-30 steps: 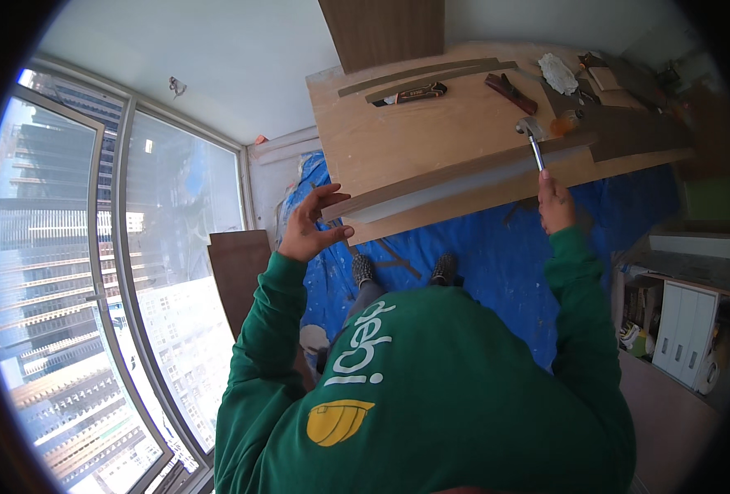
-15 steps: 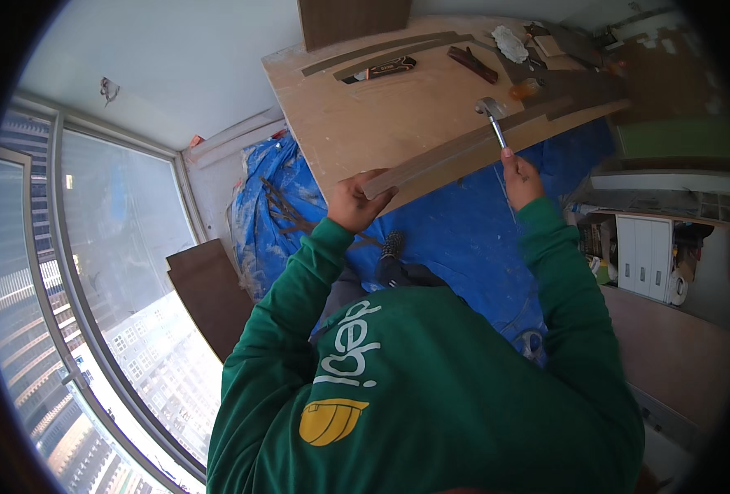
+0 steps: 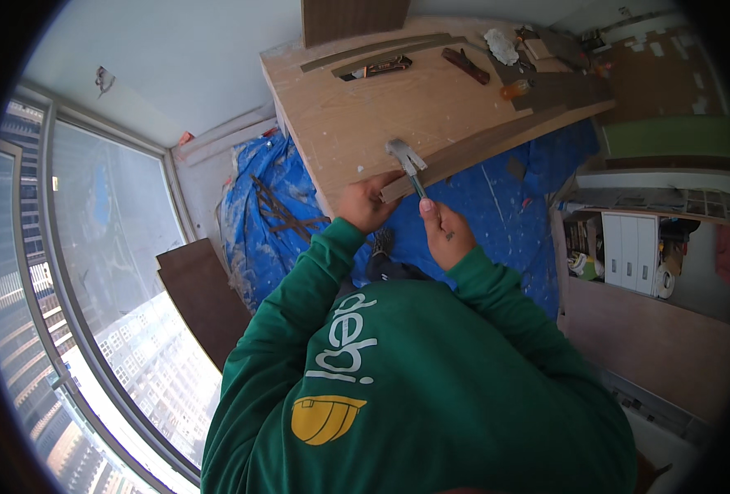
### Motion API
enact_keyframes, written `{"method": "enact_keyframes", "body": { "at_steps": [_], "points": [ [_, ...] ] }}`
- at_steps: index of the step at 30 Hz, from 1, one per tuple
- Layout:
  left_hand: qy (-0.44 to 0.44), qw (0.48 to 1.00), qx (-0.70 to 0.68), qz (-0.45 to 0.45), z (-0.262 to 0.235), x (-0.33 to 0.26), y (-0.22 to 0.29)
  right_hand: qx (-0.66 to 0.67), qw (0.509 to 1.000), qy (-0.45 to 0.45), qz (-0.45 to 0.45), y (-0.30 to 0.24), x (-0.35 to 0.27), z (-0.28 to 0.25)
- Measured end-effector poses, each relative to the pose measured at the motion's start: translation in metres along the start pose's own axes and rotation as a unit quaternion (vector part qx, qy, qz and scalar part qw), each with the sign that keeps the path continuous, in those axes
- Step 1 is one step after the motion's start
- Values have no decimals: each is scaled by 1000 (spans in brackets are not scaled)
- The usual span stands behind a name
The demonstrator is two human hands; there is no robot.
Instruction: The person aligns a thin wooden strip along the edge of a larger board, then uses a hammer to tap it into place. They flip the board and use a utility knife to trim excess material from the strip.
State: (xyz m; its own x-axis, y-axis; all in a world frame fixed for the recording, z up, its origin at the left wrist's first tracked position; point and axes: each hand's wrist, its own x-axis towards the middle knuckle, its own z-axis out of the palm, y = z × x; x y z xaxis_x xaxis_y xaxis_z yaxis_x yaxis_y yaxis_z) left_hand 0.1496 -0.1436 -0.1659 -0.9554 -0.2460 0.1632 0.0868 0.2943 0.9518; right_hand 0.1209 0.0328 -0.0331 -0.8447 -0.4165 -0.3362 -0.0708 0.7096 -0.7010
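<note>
In my right hand (image 3: 447,233) is a claw hammer (image 3: 403,155), gripped by its handle. The hammer's metal head is over the near-left part of the wooden worktop (image 3: 332,123), close to my left fingers. My left hand (image 3: 365,204) closes round the near end of a long brown wood strip (image 3: 496,146). The strip runs along the worktop's near edge toward the far right. I cannot tell whether the hammer head touches the strip or sits just above it.
On the worktop lie thin strips (image 3: 373,53), a black-and-orange tool (image 3: 379,67), a dark red tool (image 3: 466,66), an orange bottle (image 3: 515,89) and crumpled white material (image 3: 502,47). Blue sheeting (image 3: 496,214) covers the floor, with strip offcuts (image 3: 278,210) on it. A brown panel (image 3: 204,296) leans near the window.
My right hand has brought the hammer left and nearer, from above the strip's middle to beside my left hand. The left hand stays at the strip's end.
</note>
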Motion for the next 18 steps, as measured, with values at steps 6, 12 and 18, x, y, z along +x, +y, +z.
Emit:
{"method": "enact_keyframes", "body": {
  "at_steps": [6, 12, 18],
  "points": [
    [32, 998, 29, 51, 2, 0, 2, 2, 995, -79, -54, -9, -18, 16],
    [20, 999, -25, 19, 3, -1, 2, 35, 998, 21, -38, -8, -6, 3],
    [17, 999, -14, 26, 5, 1, -5, -21, 999, 14, -38, -8, -3, 10]
  ]
}}
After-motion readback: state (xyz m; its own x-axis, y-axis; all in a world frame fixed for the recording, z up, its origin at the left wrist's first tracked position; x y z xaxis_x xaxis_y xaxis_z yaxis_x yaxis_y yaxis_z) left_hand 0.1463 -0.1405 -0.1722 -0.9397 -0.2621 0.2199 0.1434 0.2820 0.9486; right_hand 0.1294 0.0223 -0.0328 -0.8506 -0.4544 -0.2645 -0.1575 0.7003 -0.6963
